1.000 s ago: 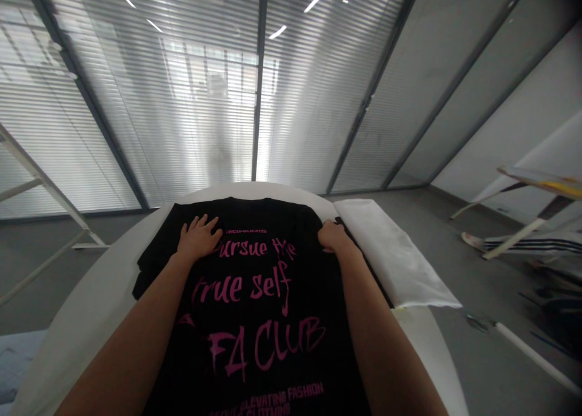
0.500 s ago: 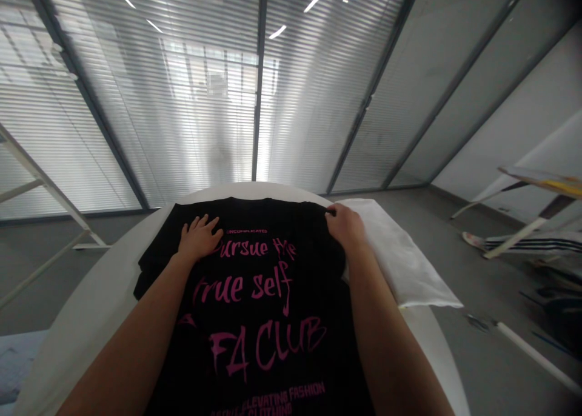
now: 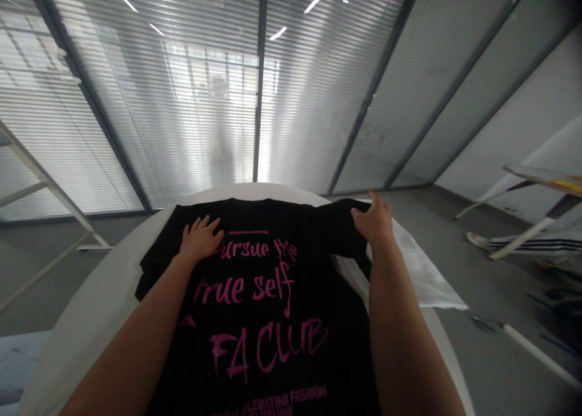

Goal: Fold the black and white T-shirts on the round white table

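A black T-shirt (image 3: 273,313) with pink lettering lies spread out, its collar edge at the far side. My left hand (image 3: 201,239) presses flat on its upper left chest with fingers spread. At the right sleeve's outer end, my right hand (image 3: 375,222) grips the fabric, thumb towards the shirt and the index finger stretched up; the other fingers are partly hidden. The right sleeve is drawn out sideways, and a gap shows below it beside the shirt's body. The left sleeve lies on the table, folds showing at its lower edge.
Beneath the shirt is a round white table (image 3: 86,310). White folded cloth (image 3: 422,270) hangs over its right edge. A pale metal frame (image 3: 54,191) stands at left, another table (image 3: 541,179) at right. Glass panels with blinds (image 3: 204,119) rise behind.
My right hand has moved outward to the right, pulling the right sleeve out over part of the white cloth. My left hand stays in place on the shirt.
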`<state>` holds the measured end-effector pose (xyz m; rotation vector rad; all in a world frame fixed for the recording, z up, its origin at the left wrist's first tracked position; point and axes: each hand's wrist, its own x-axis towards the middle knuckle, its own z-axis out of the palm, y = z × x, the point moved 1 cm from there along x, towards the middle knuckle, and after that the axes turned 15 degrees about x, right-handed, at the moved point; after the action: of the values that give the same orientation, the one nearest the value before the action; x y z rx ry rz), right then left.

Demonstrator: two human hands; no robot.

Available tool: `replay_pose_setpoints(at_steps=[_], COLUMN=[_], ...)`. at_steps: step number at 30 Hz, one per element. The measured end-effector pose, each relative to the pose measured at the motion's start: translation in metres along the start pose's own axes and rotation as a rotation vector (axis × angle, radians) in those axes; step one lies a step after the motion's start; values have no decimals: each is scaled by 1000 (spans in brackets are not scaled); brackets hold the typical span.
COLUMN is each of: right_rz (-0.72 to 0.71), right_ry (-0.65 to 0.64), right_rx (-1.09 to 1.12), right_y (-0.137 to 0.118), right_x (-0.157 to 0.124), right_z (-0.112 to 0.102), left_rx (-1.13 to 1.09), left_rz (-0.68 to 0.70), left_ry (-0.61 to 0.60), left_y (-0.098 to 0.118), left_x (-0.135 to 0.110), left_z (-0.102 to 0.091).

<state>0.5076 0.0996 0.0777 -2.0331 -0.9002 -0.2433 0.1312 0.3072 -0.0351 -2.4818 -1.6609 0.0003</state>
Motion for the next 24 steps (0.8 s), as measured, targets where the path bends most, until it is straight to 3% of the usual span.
replay_pose_setpoints(at_steps=[5, 9, 12, 15, 18, 24], right_rz=[369, 415, 375, 238, 131, 89], right_ry=[-38, -73, -144, -145, -68, 161], right_rx=[-310, -366, -316, -289, -211, 13], right_y=[-5, 1, 12, 17, 15, 7], right_x=[-7, -5, 0, 5, 8, 12], right_z=[-1, -3, -3, -3, -5, -17], left_rx=[1, -11, -13, -9, -5, -7], left_rz=[1, -4, -6, -7, -7, -2], left_ry=[-8, -7, -10, -15, -13, -6], left_y=[0, 1, 1, 1, 0, 0], left_x=[0, -1, -1, 0, 0, 0], left_z=[-2, -2, -1, -1, 0, 2])
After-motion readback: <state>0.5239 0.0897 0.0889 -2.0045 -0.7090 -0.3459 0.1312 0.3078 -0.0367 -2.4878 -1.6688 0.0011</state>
